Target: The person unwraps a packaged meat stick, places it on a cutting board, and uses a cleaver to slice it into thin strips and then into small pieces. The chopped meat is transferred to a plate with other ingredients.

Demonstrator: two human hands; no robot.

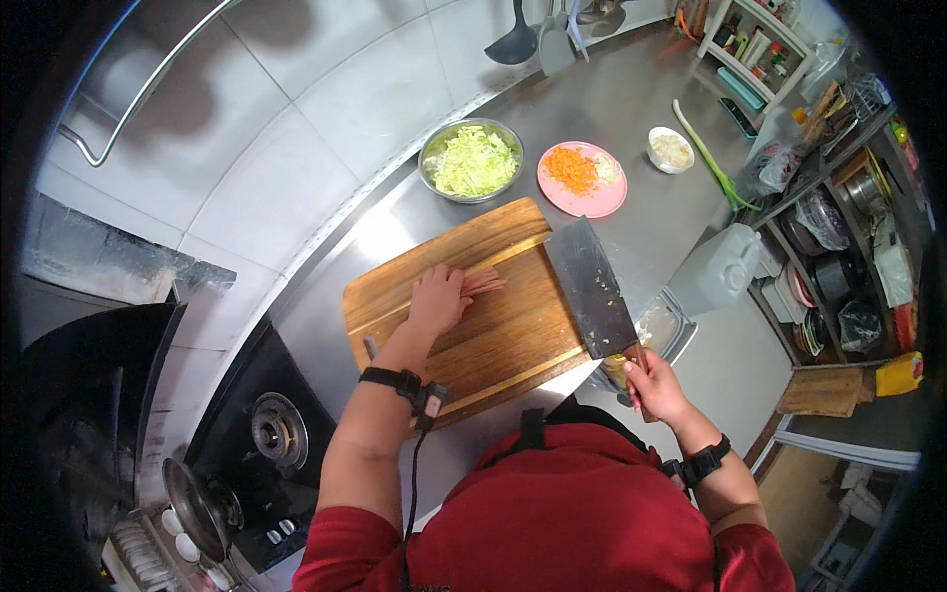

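Note:
Thin pinkish strips of what looks like sliced ham or sausage (484, 282) lie on the wooden cutting board (510, 318), partly covered by my left hand (438, 297), which holds them down. My right hand (656, 387) grips the wooden handle of a broad cleaver (590, 288). Its dark blade, with small food bits on it, is over the board's right edge, apart from the strips. Behind the board stand a steel bowl of shredded cabbage or lettuce (476, 164) and a pink plate (562, 203) with diced carrot and a little chopped pale food.
A small white bowl (670, 150) and a green onion (706, 157) lie at the back right. A plastic jug (714, 268) and a container (669, 325) stand right of the board. A gas burner (279, 431) and a wok (194, 509) are at the lower left.

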